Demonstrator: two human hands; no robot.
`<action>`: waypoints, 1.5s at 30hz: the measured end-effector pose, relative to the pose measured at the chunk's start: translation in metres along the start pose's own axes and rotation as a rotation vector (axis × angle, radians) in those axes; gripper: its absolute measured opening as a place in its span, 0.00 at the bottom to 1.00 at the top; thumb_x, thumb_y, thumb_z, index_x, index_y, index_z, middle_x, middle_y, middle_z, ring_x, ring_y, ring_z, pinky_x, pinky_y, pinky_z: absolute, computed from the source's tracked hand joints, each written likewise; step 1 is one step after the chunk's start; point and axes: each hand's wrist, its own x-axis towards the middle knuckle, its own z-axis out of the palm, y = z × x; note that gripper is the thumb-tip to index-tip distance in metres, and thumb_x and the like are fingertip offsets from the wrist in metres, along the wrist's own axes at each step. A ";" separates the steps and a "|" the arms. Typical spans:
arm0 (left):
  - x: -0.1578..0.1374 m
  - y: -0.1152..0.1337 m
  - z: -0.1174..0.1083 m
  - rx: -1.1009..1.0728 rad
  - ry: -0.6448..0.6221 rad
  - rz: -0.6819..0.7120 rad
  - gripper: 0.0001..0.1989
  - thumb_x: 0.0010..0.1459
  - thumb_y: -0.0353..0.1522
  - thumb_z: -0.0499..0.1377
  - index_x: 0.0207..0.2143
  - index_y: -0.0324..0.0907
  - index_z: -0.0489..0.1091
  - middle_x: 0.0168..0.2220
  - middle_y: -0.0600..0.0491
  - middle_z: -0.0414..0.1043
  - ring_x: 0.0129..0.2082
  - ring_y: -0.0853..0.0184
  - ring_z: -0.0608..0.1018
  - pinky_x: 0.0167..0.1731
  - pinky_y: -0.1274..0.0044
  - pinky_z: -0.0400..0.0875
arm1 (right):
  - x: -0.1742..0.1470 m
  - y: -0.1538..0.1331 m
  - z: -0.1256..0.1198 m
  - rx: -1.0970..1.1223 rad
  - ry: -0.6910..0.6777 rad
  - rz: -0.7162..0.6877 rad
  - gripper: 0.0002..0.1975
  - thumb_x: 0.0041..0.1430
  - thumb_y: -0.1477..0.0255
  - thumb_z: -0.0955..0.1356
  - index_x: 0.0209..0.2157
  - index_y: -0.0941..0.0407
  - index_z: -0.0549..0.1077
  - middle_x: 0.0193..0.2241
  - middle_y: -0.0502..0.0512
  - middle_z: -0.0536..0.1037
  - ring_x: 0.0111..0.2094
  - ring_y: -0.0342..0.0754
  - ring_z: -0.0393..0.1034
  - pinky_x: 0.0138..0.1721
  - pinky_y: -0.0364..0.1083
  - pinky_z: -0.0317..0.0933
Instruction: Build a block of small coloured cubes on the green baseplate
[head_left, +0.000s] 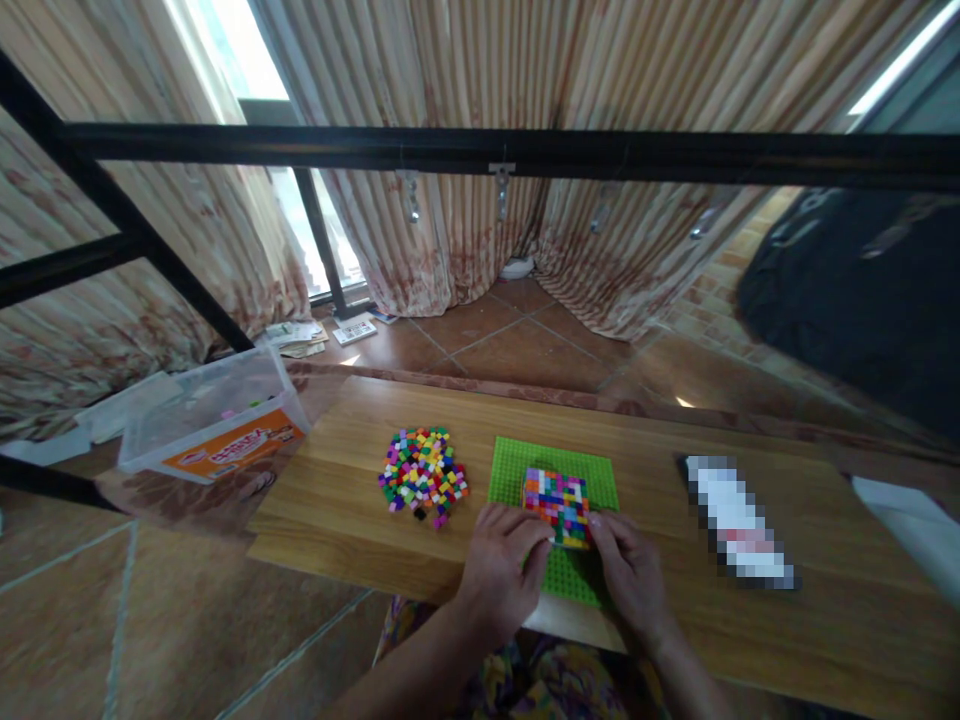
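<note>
- Two bare hands meet over a green studded baseplate (574,575) on a wooden table (337,425), working at a multicoloured toy-brick block (556,506) that sits within the baseplate's outline.
- Done so far: many small bricks stand packed together as one compact block, its top a patchwork of orange, purple, white, red, blue and yellow.
- Left over: a heap of loose bricks (422,472) lies left of the baseplate, unattached. The build appears partway along; how many pieces it still calls for cannot be told.
- The block's patchwork face points up, its sides running roughly parallel to the baseplate's edges. It looks nearly square, with no clear long axis, though fingers cover its near-left corner.
- The left hand (501,562), at the baseplate's near-left side, curls thumb and fingers together at that corner; whether a brick is pinched there cannot be told.
- The right hand (631,568), at the baseplate's near-right side, brings its fingertips to the block's right edge; its grip cannot be made out.
- A pixelated, dark-edged slab (742,525) lies right of the baseplate; an orange-labelled plastic tub (236,445) stands far to its left.
</note>
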 end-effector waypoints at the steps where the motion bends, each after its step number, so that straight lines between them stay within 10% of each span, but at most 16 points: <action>1: 0.003 0.001 0.002 0.004 0.015 0.002 0.05 0.61 0.28 0.57 0.36 0.43 0.74 0.35 0.52 0.77 0.36 0.65 0.75 0.40 0.71 0.65 | 0.000 0.000 0.000 0.002 0.003 -0.003 0.22 0.65 0.60 0.63 0.19 0.56 0.67 0.21 0.49 0.65 0.28 0.45 0.61 0.33 0.44 0.54; 45: 0.009 0.005 0.028 0.063 0.134 -0.029 0.04 0.56 0.26 0.59 0.29 0.43 0.70 0.37 0.51 0.73 0.40 0.63 0.71 0.42 0.66 0.65 | -0.003 -0.005 0.000 -0.122 0.018 -0.105 0.17 0.58 0.60 0.68 0.22 0.54 0.63 0.22 0.48 0.66 0.28 0.46 0.62 0.33 0.46 0.56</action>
